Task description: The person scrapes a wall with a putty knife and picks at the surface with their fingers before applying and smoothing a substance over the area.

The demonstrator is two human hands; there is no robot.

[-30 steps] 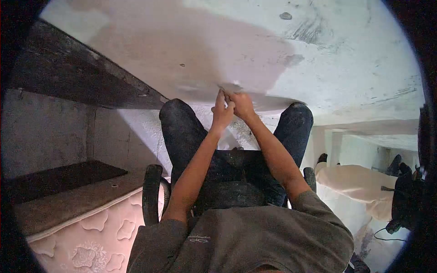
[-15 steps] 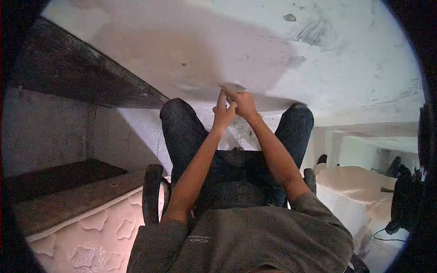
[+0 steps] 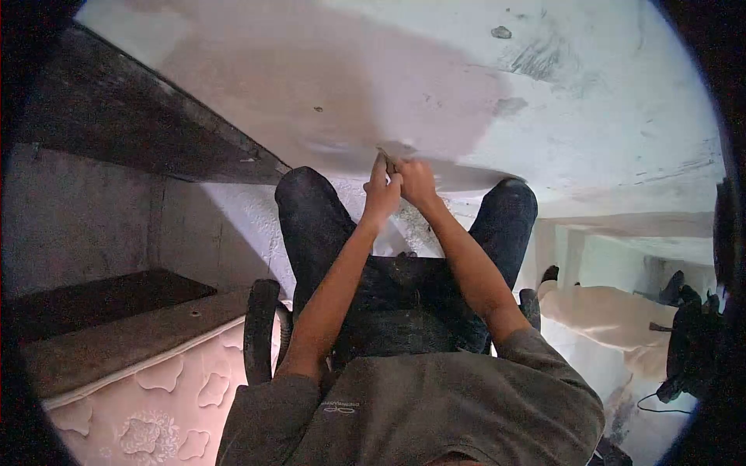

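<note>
Over the near edge of a pale, stained work surface (image 3: 575, 147), my two hands meet. A small grey-brown piece (image 3: 387, 159) sits between them, too small and partly covered to name. My left hand (image 3: 380, 194) has its fingers pressed along the left side of this piece. Curled from the other side, my right hand (image 3: 417, 182) grips it with thumb and fingers. The fingertips touch or nearly touch each other, and a shadow falls on the surface just beyond them.
Two small dark lumps lie on the surface, one lump (image 3: 501, 32) far right and a smaller crumb (image 3: 318, 109) left. A dark-edged board (image 3: 155, 93) is at the left, above a pink quilted mattress (image 3: 148, 427). Chair armrests (image 3: 262, 330) flank me. Dark objects (image 3: 691, 342) stand at right.
My hands stay together in nearly the same place. The fingers of my right hand have shifted slightly over the grey-brown piece, which shows a little more upright. The view has moved very slightly.
</note>
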